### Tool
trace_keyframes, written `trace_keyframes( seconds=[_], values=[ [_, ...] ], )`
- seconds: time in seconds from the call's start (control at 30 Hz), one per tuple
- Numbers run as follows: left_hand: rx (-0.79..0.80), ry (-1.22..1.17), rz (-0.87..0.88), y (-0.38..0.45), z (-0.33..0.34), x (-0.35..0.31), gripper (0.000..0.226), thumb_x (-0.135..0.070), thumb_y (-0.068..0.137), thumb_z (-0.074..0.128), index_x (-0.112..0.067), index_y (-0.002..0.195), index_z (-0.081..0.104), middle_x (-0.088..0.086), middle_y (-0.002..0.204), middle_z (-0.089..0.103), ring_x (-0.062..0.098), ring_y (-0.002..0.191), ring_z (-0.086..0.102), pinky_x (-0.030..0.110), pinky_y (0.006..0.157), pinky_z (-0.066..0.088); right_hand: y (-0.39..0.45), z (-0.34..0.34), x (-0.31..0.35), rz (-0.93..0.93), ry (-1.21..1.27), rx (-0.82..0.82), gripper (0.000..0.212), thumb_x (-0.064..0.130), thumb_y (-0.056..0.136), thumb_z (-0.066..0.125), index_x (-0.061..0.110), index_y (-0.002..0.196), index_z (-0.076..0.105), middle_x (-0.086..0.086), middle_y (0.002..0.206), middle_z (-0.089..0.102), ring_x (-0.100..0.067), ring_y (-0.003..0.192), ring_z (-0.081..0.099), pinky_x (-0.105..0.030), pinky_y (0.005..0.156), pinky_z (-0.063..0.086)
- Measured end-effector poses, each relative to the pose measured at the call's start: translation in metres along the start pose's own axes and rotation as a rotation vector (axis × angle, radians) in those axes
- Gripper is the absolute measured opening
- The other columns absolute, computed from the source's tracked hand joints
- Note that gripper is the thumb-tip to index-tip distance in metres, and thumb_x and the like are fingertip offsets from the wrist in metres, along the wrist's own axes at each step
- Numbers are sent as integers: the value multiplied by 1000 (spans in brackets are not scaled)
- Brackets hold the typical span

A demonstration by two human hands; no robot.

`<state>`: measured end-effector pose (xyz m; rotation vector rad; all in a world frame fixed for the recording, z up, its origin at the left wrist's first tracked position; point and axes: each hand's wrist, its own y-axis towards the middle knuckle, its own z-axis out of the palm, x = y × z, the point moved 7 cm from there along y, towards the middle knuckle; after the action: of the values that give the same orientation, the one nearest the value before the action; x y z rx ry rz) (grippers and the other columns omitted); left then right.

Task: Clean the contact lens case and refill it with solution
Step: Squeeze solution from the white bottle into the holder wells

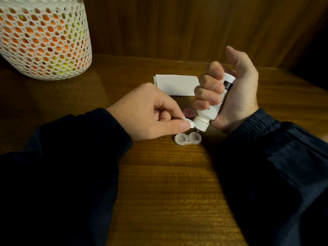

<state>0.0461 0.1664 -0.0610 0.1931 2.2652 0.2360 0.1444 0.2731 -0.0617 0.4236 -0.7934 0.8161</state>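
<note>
Right hand (pixel 229 96) fisted round inverted solution bottle (pixel 212 109), nozzle just above right well of lens case (pixel 188 138) — case open on wooden table (pixel 168 183). Left hand (pixel 147 112) pinches flip cap (pixel 188 122) between thumb and forefinger — pink lid (pixel 189 113) behind.

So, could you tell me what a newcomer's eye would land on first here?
Probably the right hand tipping a white solution bottle nozzle-down over the open lens case at table centre, while the left hand pinches its flip cap. Next, the white mesh basket glowing orange, far left.
</note>
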Motion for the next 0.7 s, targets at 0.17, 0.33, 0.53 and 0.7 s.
trace_keyframes(
  seconds=[0.17, 0.33, 0.53, 0.7],
  values=[
    [-1, 0, -5, 0, 0, 0, 19, -37, 88, 79, -21, 95, 84, 11, 62, 66, 12, 48, 45, 17, 46, 34, 0, 0, 0, -3, 0, 1, 59, 52, 104, 39, 18, 56, 42, 5, 43, 35, -10, 32, 31, -18, 45, 29],
    [0, -14, -2, 0, 0, 1, 17, -34, 88, 80, -19, 96, 84, 12, 62, 64, 9, 48, 45, 15, 47, 34, 1, -1, -1, 8, 5, 3, 59, 53, 103, 40, 18, 55, 43, 5, 43, 36, -10, 33, 32, -19, 45, 30],
    [2, -9, 0, 0, 0, 1, 17, -34, 89, 80, -19, 96, 84, 13, 62, 64, 9, 47, 44, 15, 46, 33, 2, -1, -1, 12, 7, 7, 58, 53, 102, 41, 18, 56, 42, 5, 43, 36, -11, 32, 32, -18, 45, 31],
    [0, -7, -6, 0, -1, 0, 17, -34, 88, 80, -20, 96, 84, 12, 62, 65, 8, 46, 44, 14, 46, 33, 2, -1, 0, 10, 9, 13, 59, 52, 103, 39, 18, 55, 44, 5, 42, 37, -11, 32, 33, -18, 44, 33]
  ],
)
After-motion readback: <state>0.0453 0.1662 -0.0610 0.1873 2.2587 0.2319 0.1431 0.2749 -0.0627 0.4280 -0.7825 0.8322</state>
